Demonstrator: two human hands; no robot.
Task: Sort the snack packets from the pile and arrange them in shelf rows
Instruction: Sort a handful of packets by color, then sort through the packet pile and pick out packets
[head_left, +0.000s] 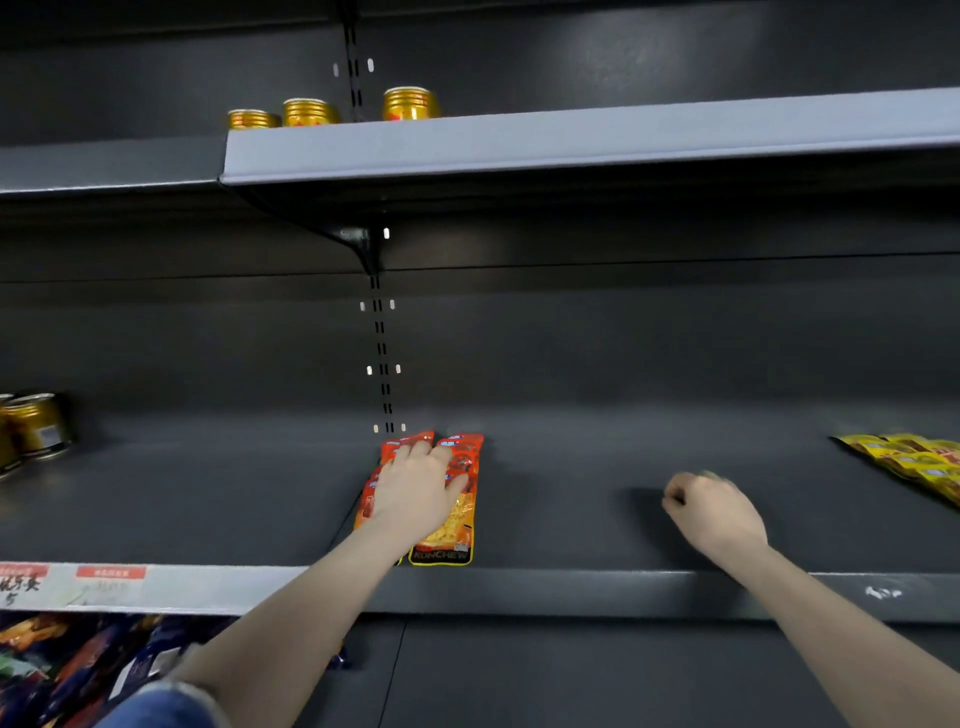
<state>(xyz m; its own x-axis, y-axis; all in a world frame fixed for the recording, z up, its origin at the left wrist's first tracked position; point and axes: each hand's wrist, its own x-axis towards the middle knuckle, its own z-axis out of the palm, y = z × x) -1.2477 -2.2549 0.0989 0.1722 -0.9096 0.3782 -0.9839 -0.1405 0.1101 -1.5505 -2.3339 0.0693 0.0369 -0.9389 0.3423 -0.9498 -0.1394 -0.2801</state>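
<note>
My left hand (415, 488) presses flat, fingers straight, on the red-orange snack packets (452, 519) near the shelf (571, 592) front edge, my right hand (714, 512) curled empty; next I fetch more from the pile (67, 660).

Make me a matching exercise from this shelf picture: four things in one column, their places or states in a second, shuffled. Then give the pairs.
Things:
1. red-orange packets
2. yellow packets
3. three gold cans
4. right hand

Places or states:
A. on the upper shelf
B. fingers curled, holding nothing
C. far right of the middle shelf
D. lying flat under the left hand

Pairs: 1-D, 2-C, 3-A, 4-B
</note>
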